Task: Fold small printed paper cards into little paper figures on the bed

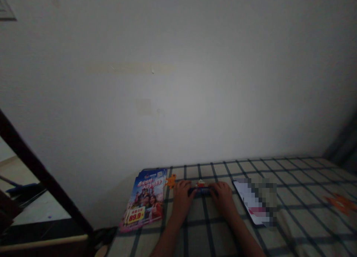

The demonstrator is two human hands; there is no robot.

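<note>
Both my hands rest on a checked cloth (292,197) close to a pale wall. My left hand (182,194) and my right hand (223,196) each grip one end of a small dark blue toy-like piece (201,190) with a red and white bit on top. Fingers of both hands are curled round it. The piece is small and dim, so its details are unclear. A small orange shape (170,181) lies just left of my left hand.
A colourful printed leaflet (145,199) lies at the left edge of the cloth. A phone (252,203) with a lit screen lies to the right of my right hand. A dark slanted bar (41,173) crosses the lower left. An orange print (341,204) marks the cloth far right.
</note>
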